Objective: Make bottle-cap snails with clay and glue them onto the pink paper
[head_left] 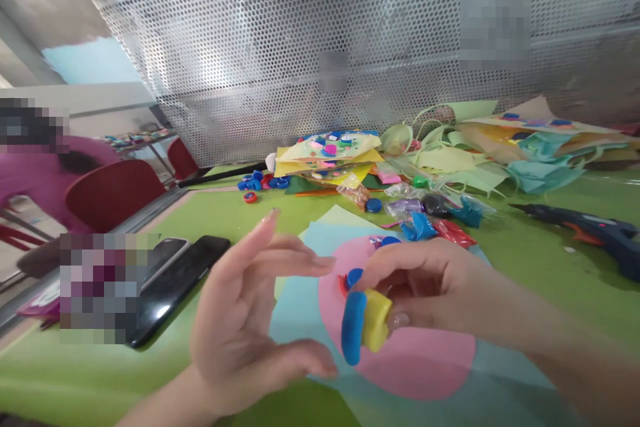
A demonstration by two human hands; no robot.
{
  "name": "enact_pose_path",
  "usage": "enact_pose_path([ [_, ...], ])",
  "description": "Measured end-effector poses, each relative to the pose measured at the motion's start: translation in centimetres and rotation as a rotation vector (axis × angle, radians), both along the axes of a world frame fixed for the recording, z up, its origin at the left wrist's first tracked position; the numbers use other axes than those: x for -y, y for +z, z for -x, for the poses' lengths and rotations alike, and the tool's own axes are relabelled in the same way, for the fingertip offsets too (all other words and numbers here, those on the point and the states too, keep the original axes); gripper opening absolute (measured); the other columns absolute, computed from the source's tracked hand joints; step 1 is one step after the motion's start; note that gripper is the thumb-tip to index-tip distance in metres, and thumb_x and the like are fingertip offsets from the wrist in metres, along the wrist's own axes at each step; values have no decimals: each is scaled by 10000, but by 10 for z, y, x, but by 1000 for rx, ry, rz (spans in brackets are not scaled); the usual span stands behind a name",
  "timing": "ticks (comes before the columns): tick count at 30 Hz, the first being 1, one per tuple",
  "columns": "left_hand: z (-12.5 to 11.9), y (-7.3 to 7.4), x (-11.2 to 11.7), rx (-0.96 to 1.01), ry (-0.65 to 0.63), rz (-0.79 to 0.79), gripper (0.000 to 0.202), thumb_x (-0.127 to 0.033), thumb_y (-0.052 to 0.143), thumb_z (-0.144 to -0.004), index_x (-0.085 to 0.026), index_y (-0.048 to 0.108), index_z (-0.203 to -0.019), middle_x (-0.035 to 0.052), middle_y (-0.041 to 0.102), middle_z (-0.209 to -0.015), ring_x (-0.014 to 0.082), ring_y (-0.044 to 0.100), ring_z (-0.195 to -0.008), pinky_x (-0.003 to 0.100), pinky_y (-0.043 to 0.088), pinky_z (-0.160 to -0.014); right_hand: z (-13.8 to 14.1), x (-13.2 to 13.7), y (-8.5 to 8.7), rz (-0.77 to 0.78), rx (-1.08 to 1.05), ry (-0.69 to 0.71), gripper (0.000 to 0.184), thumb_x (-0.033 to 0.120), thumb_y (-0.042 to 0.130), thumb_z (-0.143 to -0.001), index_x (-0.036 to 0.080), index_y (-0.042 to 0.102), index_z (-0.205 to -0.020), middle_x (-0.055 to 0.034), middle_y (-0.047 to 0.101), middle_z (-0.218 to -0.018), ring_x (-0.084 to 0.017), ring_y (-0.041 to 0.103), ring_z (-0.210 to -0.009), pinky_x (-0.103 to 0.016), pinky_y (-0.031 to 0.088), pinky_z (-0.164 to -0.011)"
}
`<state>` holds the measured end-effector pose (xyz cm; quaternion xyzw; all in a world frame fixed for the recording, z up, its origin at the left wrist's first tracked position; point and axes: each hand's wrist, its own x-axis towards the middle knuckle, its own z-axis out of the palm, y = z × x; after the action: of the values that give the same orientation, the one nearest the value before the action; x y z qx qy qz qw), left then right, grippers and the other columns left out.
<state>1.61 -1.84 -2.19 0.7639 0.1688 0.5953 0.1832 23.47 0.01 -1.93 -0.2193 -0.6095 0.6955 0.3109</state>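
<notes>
My right hand pinches a flattened lump of blue and yellow modelling clay above a pink paper disc. The disc lies on light blue paper on the green table. My left hand hovers just left of the clay, fingers apart and curved, holding nothing. A few small blue and red bits sit on the disc behind the clay.
Two dark phones lie at the left. A blue glue gun rests at the right. Bottle caps, clay bags and stacked coloured paper crowd the back before a perforated metal panel. A person in magenta sits by red chairs.
</notes>
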Motion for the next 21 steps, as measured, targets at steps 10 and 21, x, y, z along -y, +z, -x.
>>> enact_pose_path([
  [10, 1, 1, 3, -332, 197, -188, 871, -386, 676, -767, -234, 146, -1441, -30, 759, -848, 231, 589, -1117, 391, 287, -1002, 0, 5, 6, 2, 103, -72, 194, 183, 715, -701, 205, 675, -889, 9, 669, -774, -119, 642, -751, -223, 528, -694],
  [21, 1, -2, -2, -345, 218, -225, 1054, -491, 727, -648, -190, 102, -1442, -44, 759, -842, 208, 537, -1185, 354, 250, -1061, -1, 2, 2, 39, 30, -35, 164, 190, 714, -725, 205, 681, -885, 33, 682, -748, -81, 634, -667, -198, 526, -654],
])
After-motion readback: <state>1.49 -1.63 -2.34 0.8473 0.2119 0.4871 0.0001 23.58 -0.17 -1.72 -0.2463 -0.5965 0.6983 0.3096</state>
